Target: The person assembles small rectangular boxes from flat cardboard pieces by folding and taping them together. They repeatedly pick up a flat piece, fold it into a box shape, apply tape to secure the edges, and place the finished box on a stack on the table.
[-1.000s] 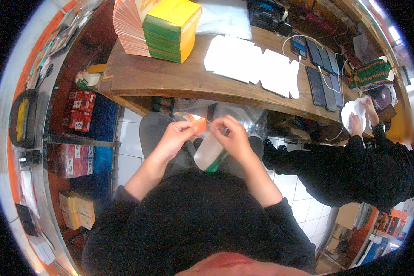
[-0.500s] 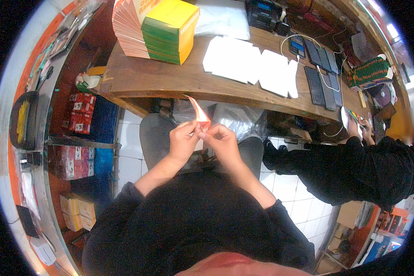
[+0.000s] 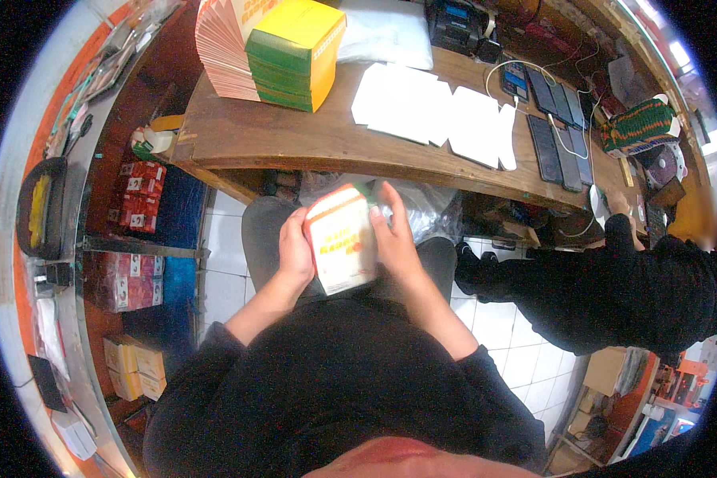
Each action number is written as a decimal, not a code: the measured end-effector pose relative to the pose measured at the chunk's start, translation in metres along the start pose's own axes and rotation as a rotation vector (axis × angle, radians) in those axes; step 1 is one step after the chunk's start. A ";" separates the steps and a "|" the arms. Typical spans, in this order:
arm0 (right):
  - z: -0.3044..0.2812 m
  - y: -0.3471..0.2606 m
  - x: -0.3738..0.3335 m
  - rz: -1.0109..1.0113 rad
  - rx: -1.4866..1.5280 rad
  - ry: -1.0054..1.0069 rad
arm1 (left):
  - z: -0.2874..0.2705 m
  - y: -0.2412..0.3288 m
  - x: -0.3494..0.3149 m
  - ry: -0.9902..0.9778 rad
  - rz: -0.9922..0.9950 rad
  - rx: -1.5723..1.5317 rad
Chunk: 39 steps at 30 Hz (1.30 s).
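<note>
You're holding orange-white box (image 3: pixel 343 245) off nr. edge of table (image 3: pixel 287 142), L hand (image 3: pixel 296 248) gripping its left side. R hand (image 3: pixel 397 239) is resting at right side, thumb & forefinger spread; can't tell if pinching.

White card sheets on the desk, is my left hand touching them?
No, the left hand holds the printed packet, apart from the white card sheets.

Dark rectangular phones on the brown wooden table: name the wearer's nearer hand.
Right. The right hand, at the right edge of the white-and-orange rectangular carton, is left of the phones; the left hand, at the carton's left edge, is farther left.
</note>
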State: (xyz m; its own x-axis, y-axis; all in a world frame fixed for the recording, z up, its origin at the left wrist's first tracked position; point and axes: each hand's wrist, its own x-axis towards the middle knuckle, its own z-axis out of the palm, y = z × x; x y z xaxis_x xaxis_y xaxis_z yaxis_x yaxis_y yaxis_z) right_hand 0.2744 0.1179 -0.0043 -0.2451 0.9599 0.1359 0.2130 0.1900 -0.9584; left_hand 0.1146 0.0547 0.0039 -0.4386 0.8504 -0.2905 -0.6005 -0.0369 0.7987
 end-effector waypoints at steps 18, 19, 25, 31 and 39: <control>-0.023 -0.025 -0.020 -0.408 -0.304 -0.179 | -0.001 0.021 -0.006 -0.431 -0.256 0.538; -0.026 -0.028 -0.021 -0.406 -0.302 -0.220 | -0.001 0.023 -0.006 -0.455 -0.261 0.559; -0.030 -0.025 -0.025 -0.396 -0.282 -0.320 | -0.002 0.036 -0.006 -0.719 -0.358 0.711; -0.035 -0.040 -0.026 -0.380 -0.342 -0.340 | -0.007 0.038 -0.008 -0.801 -0.310 0.773; -0.033 -0.055 -0.031 -0.263 -0.384 -0.223 | 0.005 0.055 -0.010 -0.868 -0.270 0.854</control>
State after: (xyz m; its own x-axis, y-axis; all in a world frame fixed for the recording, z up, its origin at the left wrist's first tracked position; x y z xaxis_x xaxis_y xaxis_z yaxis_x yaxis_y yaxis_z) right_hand 0.3013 0.0842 0.0526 -0.5238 0.8103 0.2629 0.4388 0.5212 -0.7320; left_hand 0.0896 0.0471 0.0533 0.4122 0.8553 -0.3140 0.1658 0.2684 0.9489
